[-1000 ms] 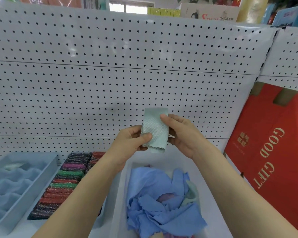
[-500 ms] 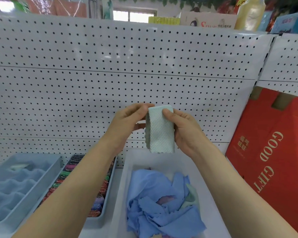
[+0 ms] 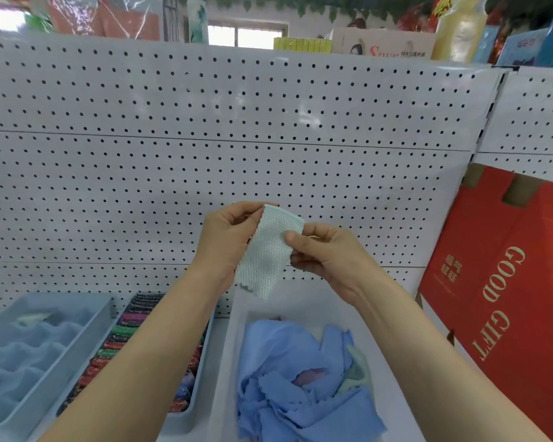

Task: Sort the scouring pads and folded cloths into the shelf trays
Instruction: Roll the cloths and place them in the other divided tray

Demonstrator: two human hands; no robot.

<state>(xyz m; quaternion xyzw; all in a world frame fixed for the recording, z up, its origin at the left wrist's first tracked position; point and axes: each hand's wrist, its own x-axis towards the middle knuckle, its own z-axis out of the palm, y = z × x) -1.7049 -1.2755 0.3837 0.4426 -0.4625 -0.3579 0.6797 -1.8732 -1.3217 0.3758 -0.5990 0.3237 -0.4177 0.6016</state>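
Head camera shows us holding one pale green waffle cloth between both hands, in front of the pegboard and above the white bin of loose blue cloths.

A second ago the cloth sat lower and shorter in our grasp. Half a second ago it hung straight down as a narrow strip. Now it leans, with its top edge to the left and its scalloped lower end hanging free over the bin.

- **Left hand:** our left hand has gone from the cloth's lower left side up to its top corner, where thumb and fingers pinch it.
- **Right hand:** our right hand pinches the right edge, thumb on the front face.

We judge the folding to be about done, with both hands now smoothing the strip. The cloth is not yet sorted. Its likely place is the left tray, where folded blue cloths lie in a row, well apart from the cloth. The middle tray holds the scouring pads. At the right stands a red gift box.
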